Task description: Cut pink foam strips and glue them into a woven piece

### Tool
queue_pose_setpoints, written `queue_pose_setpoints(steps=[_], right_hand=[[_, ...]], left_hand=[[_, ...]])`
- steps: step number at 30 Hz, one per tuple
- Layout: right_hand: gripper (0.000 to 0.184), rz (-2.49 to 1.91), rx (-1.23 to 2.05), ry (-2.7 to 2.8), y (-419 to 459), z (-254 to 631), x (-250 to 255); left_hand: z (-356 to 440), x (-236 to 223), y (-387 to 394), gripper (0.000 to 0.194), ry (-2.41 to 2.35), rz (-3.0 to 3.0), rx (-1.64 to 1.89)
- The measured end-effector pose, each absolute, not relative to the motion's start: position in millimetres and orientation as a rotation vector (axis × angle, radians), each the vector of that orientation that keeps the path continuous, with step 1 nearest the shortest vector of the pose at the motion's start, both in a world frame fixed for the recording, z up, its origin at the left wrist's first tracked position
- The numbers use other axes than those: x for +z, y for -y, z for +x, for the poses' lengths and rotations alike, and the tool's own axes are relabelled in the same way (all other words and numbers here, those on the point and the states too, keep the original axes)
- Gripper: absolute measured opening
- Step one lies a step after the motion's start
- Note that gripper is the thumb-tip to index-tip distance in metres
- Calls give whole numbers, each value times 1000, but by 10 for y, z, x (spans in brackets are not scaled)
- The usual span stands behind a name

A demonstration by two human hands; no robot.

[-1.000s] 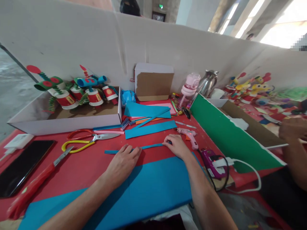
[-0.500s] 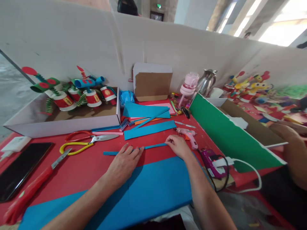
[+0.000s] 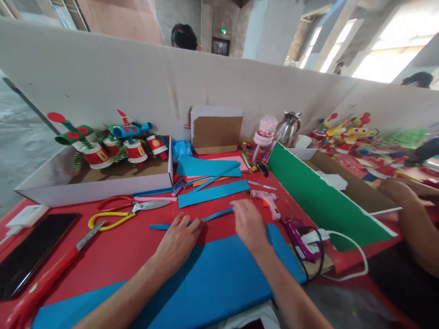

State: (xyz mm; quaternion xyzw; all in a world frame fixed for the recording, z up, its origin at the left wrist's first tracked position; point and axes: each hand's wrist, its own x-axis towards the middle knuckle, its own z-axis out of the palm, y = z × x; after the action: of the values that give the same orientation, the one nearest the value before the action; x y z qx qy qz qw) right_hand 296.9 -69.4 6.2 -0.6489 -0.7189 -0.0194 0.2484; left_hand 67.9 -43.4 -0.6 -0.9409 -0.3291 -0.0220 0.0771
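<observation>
A narrow blue paper strip (image 3: 219, 213) lies across the red tabletop in front of me. My left hand (image 3: 180, 240) rests over its middle, fingertips pressed together on it; part of the strip is hidden under them. At the strip's right end is my right hand (image 3: 249, 224), slightly blurred, thumb and fingers closed at the tip. From the left hand, this right part of the strip bends up at an angle. Below both forearms lies a large blue sheet (image 3: 219, 278). A wider blue paper piece (image 3: 214, 193) lies just beyond the hands.
Scissors (image 3: 137, 208), a red-handled knife (image 3: 65, 260) and a phone (image 3: 37, 251) lie left. A pink glue gun (image 3: 269, 201) and purple power strip (image 3: 303, 240) are right. A white box (image 3: 96, 187) holds paper-cup figures. A green-sided box (image 3: 329, 196) borders another person's arm (image 3: 418, 228).
The view has tilted up a little. My right hand has shifted slightly, and the strip's right end is now raised and bent more. My left hand stays on the strip.
</observation>
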Motion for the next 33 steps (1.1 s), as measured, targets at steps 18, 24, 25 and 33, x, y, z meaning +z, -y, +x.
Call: queue_pose_setpoints(steps=[18, 24, 25, 33], right_hand=[[73, -1686, 418, 2467, 932, 2638, -11], [73, -1695, 410, 2483, 915, 2699, -15], [73, -1707, 398, 2479, 914, 2707, -16], [69, -1831, 336, 2397, 908, 2854, -65]], left_hand=[[704, -47, 445, 44, 1070, -2821, 31], [696, -77, 438, 45, 1053, -2814, 16], [692, -85, 437, 45, 1053, -2809, 6], [676, -46, 445, 46, 1061, -2845, -39]])
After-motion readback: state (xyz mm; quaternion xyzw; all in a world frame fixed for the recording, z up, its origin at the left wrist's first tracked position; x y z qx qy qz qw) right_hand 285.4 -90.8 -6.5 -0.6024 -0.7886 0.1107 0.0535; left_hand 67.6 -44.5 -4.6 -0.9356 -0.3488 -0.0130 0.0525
